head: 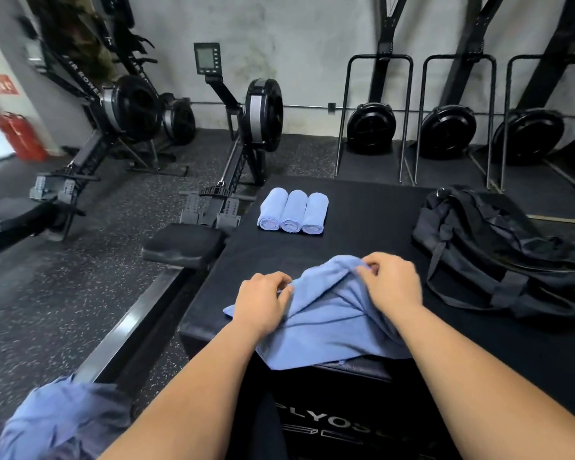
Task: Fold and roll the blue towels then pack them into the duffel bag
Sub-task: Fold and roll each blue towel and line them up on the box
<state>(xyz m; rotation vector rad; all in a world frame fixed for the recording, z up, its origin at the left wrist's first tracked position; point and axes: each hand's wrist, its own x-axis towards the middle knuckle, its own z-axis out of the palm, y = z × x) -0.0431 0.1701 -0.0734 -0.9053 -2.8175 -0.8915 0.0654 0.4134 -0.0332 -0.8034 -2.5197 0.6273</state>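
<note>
Both arms reach forward; my left hand [263,302] and right hand [392,283] pinch the soft, crumpled blue towel [329,327] on the tabletop [362,220], left of the limp black duffel bag [495,254].

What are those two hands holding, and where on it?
Both hold the unfolded blue towel: the left hand pinches its left edge, the right hand its bunched far edge.
</note>
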